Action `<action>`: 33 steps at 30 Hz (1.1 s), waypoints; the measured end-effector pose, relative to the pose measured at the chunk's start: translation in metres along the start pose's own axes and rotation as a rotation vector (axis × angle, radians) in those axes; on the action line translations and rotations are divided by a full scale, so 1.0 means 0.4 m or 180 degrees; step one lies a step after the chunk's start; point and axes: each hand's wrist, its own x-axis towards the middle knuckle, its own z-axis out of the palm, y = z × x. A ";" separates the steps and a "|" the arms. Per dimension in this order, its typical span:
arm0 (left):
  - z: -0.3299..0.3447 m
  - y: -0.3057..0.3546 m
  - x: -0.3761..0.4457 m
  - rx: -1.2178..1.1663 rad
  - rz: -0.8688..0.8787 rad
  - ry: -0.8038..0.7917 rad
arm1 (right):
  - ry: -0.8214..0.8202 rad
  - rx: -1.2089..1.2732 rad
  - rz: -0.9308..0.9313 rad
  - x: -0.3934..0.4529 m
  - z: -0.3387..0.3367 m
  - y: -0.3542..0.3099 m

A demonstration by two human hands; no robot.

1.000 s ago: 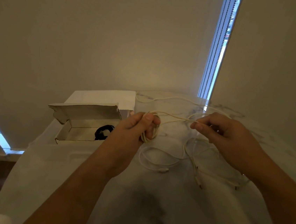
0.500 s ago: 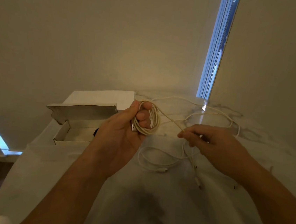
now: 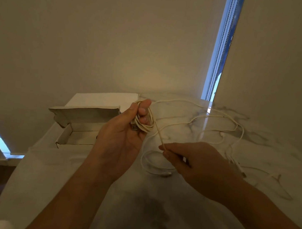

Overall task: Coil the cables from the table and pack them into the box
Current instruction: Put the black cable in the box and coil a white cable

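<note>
Coiling is judged to be the step in hand, with one cream cable (image 3: 198, 117) partly wound. Its finished loops (image 3: 146, 124) are held by the left hand (image 3: 123, 135), whose fingers (image 3: 144, 104) are curled round the bundle from inside while the thumb closes on the outside; a metal plug end (image 3: 133, 126) is seen at the lower edge of the loops, probably tucked there so the start of the winding is kept from slipping. The left hand is raised above the tabletop (image 3: 99, 211), just beside the open box (image 3: 82, 125), presumably so that each new turn can be laid on freely.

A taut length of the same cable is pinched between the thumb and forefinger of the right hand (image 3: 197, 162), its other fingers being folded in; the tension is judged to be kept so that the next loop is fed neatly. The rest of this cable is left trailing in slack curves across the far tabletop.

One box is counted, its lid flap folded back; what lies inside is hidden by the left hand. At least one further pale cable (image 3: 152, 163) is seen lying loosely looped on the tabletop below the hands, and more strands lie tangled at the right (image 3: 238, 166); their exact number cannot be told.
</note>
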 end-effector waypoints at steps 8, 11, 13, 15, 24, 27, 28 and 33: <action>-0.006 -0.015 0.007 0.0553 0.0444 0.0338 | -0.0203 -0.0285 -0.0203 -0.012 0.009 -0.038; 0.001 -0.021 0.004 0.0845 0.0591 0.0574 | -0.0178 -0.0335 -0.0329 -0.014 0.005 -0.050; -0.001 -0.026 -0.001 0.1376 0.0679 0.0622 | -0.0175 -0.0405 -0.0401 -0.016 -0.002 -0.061; -0.001 -0.036 -0.009 0.2196 0.0753 0.0507 | -0.0085 -0.0442 -0.0452 -0.017 -0.007 -0.066; 0.009 -0.058 -0.024 0.3738 0.0272 -0.0120 | 0.0460 -0.0194 -0.0540 -0.013 -0.015 -0.034; 0.012 -0.050 -0.024 0.3871 -0.0017 -0.0284 | 0.0618 -0.0262 -0.0506 -0.005 -0.023 -0.008; 0.014 -0.049 -0.026 0.3903 -0.0139 -0.0341 | 0.0727 -0.0291 -0.0504 -0.002 -0.026 0.001; 0.018 -0.040 -0.026 0.3642 -0.0682 -0.0457 | 0.1124 -0.0273 -0.0511 0.004 -0.039 0.030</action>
